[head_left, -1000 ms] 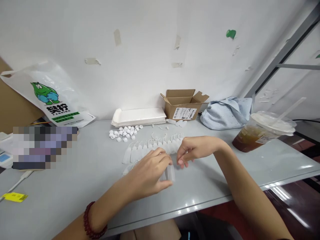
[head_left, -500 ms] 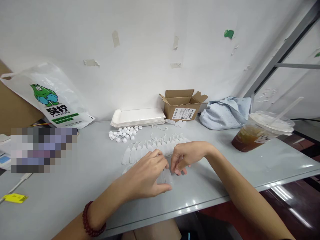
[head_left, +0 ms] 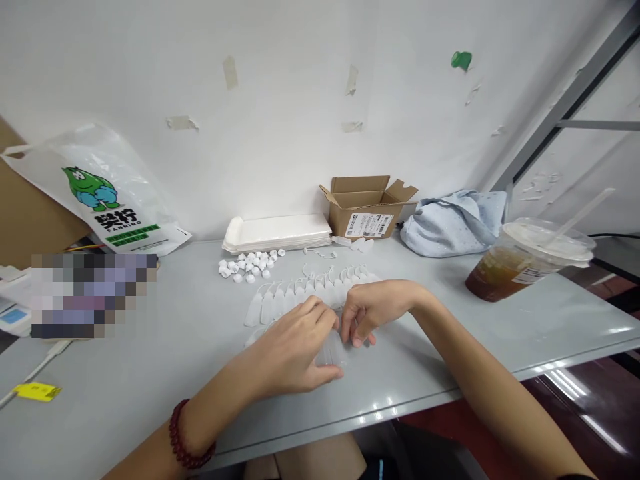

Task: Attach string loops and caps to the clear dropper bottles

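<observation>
My left hand (head_left: 303, 343) is arched over a clear plastic piece (head_left: 330, 352) on the grey table, thumb on the near side and fingers on the far side. Its exact kind is unclear. Close beside it, my right hand (head_left: 373, 312) has its fingers curled down and pinched together at the piece's right edge; whatever they hold is hidden. Beyond both hands lies a row of translucent white tongue-shaped pieces (head_left: 270, 307), with thin curled strips at their far ends. Small white caps (head_left: 245, 266) sit in a loose cluster behind the row's left end.
Along the wall stand a stack of white trays (head_left: 280, 233), an open cardboard box (head_left: 367, 217) and a light blue cloth bundle (head_left: 450, 227). A tilted drink cup (head_left: 500, 267) with a straw is at right. A white plastic bag (head_left: 115, 193) and a yellow-tagged cable (head_left: 37, 391) are at left.
The view has shifted slightly. Both hands keep nearly the same places and poses around the clear plastic piece; nothing else has visibly moved.
</observation>
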A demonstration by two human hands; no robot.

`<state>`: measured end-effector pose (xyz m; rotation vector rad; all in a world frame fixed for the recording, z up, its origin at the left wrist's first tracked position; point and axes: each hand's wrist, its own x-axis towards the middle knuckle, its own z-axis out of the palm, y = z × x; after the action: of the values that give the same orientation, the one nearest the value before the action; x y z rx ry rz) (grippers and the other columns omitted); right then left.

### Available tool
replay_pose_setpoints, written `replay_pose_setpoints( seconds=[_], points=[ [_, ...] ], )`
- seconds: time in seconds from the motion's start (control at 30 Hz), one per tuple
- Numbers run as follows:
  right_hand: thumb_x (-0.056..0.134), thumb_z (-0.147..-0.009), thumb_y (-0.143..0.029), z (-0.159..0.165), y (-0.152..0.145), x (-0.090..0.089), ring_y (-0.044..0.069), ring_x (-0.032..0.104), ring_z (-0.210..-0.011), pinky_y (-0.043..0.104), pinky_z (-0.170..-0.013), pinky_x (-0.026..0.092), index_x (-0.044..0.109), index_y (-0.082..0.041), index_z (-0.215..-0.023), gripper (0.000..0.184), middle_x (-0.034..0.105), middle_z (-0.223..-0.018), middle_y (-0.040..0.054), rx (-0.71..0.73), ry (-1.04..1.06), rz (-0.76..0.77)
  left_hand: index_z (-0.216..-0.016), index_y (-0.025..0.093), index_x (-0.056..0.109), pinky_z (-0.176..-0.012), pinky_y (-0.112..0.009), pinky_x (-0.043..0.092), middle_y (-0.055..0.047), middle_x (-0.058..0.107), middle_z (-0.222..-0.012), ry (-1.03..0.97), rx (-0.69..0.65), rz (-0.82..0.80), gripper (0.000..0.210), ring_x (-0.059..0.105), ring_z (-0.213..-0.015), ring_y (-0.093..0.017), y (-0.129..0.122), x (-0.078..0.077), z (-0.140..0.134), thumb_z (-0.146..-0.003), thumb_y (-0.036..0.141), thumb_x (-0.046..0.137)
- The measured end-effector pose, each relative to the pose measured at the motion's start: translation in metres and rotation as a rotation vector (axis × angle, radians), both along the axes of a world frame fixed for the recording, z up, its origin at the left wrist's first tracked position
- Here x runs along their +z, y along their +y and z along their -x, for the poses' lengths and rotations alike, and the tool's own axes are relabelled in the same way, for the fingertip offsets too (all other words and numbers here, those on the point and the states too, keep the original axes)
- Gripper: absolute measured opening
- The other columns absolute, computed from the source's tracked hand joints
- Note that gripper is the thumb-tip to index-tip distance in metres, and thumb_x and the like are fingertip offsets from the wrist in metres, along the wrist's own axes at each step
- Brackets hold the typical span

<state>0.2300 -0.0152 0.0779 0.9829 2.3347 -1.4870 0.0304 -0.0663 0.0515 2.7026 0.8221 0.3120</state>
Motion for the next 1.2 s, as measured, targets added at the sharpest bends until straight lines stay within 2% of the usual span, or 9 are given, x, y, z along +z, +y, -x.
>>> replay_pose_setpoints(
  seconds=[0.2,0.33,0.43,0.53,0.6,0.73,0.93,1.07,1.2],
  points=[
    [0.065,-0.075,-0.023,-0.011,0.006,0.003,0.010,0.060,-0.052,0.023,-0.056,0.041,0.073,-0.016,-0.073,0.011,0.068,-0.062,-0.0003,-0.051,0.076,0.007,-0.099,0.020,0.052,-0.073,-0.035,0.048,-0.007,0.056,-0.101,-0.126,0.171,0.185,0.037,0.052,-0.094,-0.023,0.016,0.000,0.017,-0.079,0.049,0.063],
    [0.063,-0.079,-0.034,-0.027,0.021,0.003,0.010,0.057,-0.053,0.022,-0.051,0.040,0.070,-0.015,-0.071,0.022,0.068,-0.067,0.0021,-0.239,0.197,-0.104,-0.090,0.020,0.054,-0.080,-0.038,0.046,-0.007,0.058,-0.099,-0.142,0.371,0.103,0.020,0.051,-0.101,-0.025,0.039,-0.002,0.025,-0.087,0.040,0.051],
    [0.059,-0.082,-0.030,-0.038,0.039,-0.007,0.013,0.059,-0.059,0.024,-0.054,0.044,0.069,-0.015,-0.077,0.019,0.069,-0.072,0.0035,-0.496,0.238,-0.408,-0.088,0.018,0.057,-0.086,-0.037,0.044,-0.008,0.063,-0.099,-0.111,0.467,0.022,0.016,0.053,-0.104,-0.025,0.058,-0.001,0.016,-0.088,0.027,0.043],
    [0.057,-0.082,-0.016,-0.049,0.059,-0.024,0.017,0.064,-0.076,0.027,-0.072,0.048,0.070,-0.015,-0.082,0.014,0.071,-0.083,0.0061,-0.741,0.022,-0.931,-0.083,0.017,0.062,-0.084,-0.033,0.045,-0.009,0.067,-0.092,0.026,0.551,-0.054,0.023,0.060,-0.096,-0.023,0.071,0.003,-0.004,-0.086,0.016,0.039],
    [0.056,-0.080,-0.010,-0.057,0.070,-0.034,0.023,0.062,-0.091,0.034,-0.082,0.046,0.072,-0.012,-0.091,0.019,0.070,-0.097,0.0124,-0.793,-0.051,-1.035,-0.077,0.015,0.064,-0.074,-0.034,0.047,-0.012,0.068,-0.085,0.085,0.607,-0.069,0.023,0.063,-0.088,-0.026,0.078,0.005,-0.016,-0.083,0.015,0.041],
    [0.054,-0.079,-0.004,-0.067,0.081,-0.048,0.028,0.056,-0.106,0.038,-0.092,0.041,0.072,-0.011,-0.102,0.030,0.066,-0.111,0.0164,-0.790,-0.126,-1.093,-0.068,0.013,0.065,-0.061,-0.035,0.044,-0.017,0.068,-0.076,0.143,0.643,-0.064,0.020,0.066,-0.082,-0.033,0.087,0.003,-0.029,-0.075,0.014,0.047],
    [0.054,-0.082,-0.009,-0.069,0.087,-0.054,0.028,0.056,-0.105,0.037,-0.093,0.039,0.071,-0.012,-0.106,0.029,0.065,-0.110,0.0171,-0.761,-0.196,-1.114,-0.066,0.014,0.067,-0.058,-0.031,0.041,-0.015,0.069,-0.075,0.100,0.667,-0.056,0.022,0.066,-0.075,-0.029,0.092,-0.004,-0.029,-0.074,0.012,0.046],
    [0.051,-0.088,-0.019,-0.068,0.089,-0.055,0.025,0.060,-0.096,0.033,-0.089,0.040,0.073,-0.013,-0.099,0.025,0.070,-0.095,0.0143,-0.747,-0.213,-1.101,-0.070,0.016,0.067,-0.062,-0.029,0.041,-0.008,0.070,-0.076,-0.010,0.689,-0.059,0.024,0.064,-0.075,-0.023,0.088,0.000,-0.024,-0.078,0.015,0.044],
    [0.046,-0.091,-0.021,-0.067,0.087,-0.056,0.022,0.063,-0.089,0.027,-0.077,0.041,0.072,-0.014,-0.100,0.028,0.072,-0.097,0.0127,-0.758,-0.234,-1.061,-0.073,0.017,0.067,-0.066,-0.027,0.041,-0.002,0.068,-0.073,-0.313,0.691,-0.011,0.019,0.059,-0.069,-0.017,0.081,0.002,-0.010,-0.079,0.022,0.050]
  ],
)
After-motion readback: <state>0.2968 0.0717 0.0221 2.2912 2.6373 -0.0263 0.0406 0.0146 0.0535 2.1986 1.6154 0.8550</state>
